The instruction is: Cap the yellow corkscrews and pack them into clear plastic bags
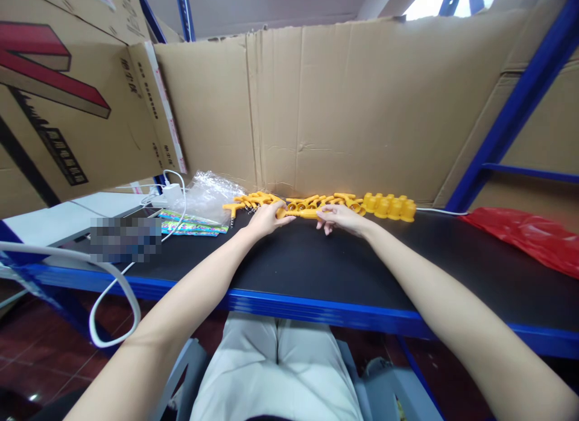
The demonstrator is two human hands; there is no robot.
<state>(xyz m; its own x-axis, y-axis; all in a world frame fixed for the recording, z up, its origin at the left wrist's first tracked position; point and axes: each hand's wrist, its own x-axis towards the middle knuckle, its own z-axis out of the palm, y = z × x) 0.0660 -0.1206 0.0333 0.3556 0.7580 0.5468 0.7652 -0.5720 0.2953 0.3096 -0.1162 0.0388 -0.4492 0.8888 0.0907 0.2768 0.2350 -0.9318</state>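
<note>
Mid-frame: left hand (268, 219) and right hand (342, 218) pinch opposite ends of one yellow piece (304, 214); yellow cups (389, 207) right of centre.

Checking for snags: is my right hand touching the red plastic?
Apart. The head view shows black tabletop between the right hand and the red plastic at the far right.

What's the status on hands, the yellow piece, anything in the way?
Left hand and right hand at opposite ends of a yellow piece. Piece roughly level, crosswise. More yellow pieces close behind, might crowd the grip.
</note>
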